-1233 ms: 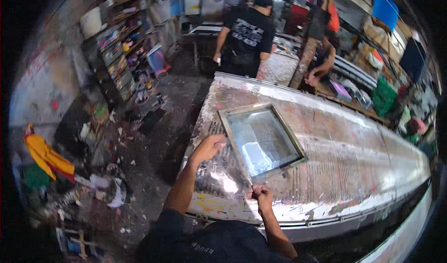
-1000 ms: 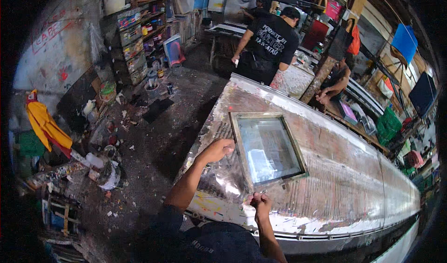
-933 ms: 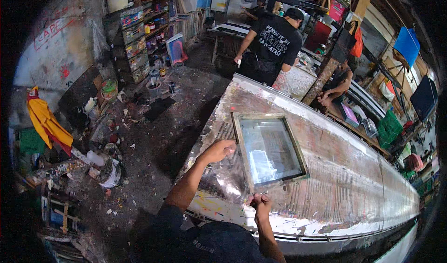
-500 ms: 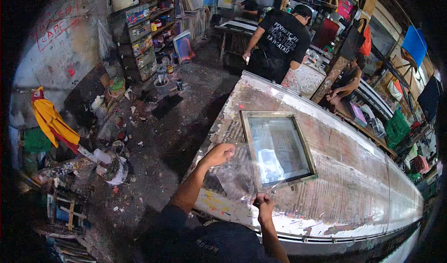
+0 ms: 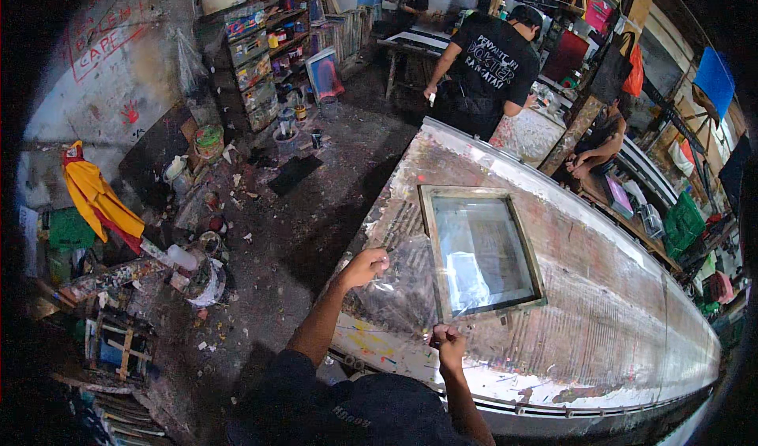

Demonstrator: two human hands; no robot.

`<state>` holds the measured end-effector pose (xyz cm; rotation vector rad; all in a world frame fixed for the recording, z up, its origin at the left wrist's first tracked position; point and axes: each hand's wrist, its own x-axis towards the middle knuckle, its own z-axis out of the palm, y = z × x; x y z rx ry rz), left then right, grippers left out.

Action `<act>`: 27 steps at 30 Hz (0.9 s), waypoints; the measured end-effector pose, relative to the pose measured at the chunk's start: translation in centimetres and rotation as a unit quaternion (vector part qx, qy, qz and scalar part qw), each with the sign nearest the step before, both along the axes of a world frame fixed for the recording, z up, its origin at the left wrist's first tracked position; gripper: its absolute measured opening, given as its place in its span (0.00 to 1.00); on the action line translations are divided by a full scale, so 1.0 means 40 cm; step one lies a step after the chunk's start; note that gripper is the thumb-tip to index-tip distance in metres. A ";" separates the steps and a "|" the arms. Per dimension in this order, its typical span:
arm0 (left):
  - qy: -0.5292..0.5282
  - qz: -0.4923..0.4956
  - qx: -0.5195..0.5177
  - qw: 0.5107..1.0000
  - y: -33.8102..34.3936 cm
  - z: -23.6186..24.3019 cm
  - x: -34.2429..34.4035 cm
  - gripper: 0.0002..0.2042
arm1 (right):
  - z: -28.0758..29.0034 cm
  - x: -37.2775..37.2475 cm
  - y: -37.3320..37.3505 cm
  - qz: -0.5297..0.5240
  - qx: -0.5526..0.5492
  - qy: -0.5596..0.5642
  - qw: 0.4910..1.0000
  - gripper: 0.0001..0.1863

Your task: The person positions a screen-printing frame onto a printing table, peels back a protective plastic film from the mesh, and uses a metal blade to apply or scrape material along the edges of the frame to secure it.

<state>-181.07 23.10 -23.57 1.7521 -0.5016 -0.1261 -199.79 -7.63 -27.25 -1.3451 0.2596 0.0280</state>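
A clear plastic film sheet point(image 5: 404, 288) is stretched between my two hands above the near left end of a long paint-stained work table point(image 5: 600, 320). My left hand point(image 5: 365, 266) pinches the sheet's far left edge. My right hand point(image 5: 448, 343) grips its near edge. Just right of the sheet a wooden-framed printing screen point(image 5: 483, 250) with a pale mesh lies flat on the table, and the sheet overlaps its left edge slightly.
A person in a black shirt point(image 5: 485, 71) stands at the table's far end, another sits point(image 5: 594, 142) beside it. Shelves of paint jars point(image 5: 257, 59), buckets and clutter point(image 5: 197, 249) line the stained floor on the left. A yellow cloth point(image 5: 95, 197) hangs there.
My left hand rested flat on the table by the frame's corner; it now holds the film lifted with my right hand. My view has shifted, so the table sits further right.
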 end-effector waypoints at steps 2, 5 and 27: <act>0.016 -0.008 0.007 1.000 0.000 0.000 0.003 0.05 | -0.004 -0.001 -0.001 0.010 0.002 -0.005 1.000 0.10; 0.038 -0.018 0.014 0.999 -0.002 -0.008 0.012 0.05 | -0.018 -0.008 0.001 0.010 -0.006 0.003 1.000 0.09; -0.077 0.153 -0.118 0.978 0.112 -0.119 -0.002 0.03 | 0.180 0.255 0.039 0.056 -0.184 -0.044 0.980 0.08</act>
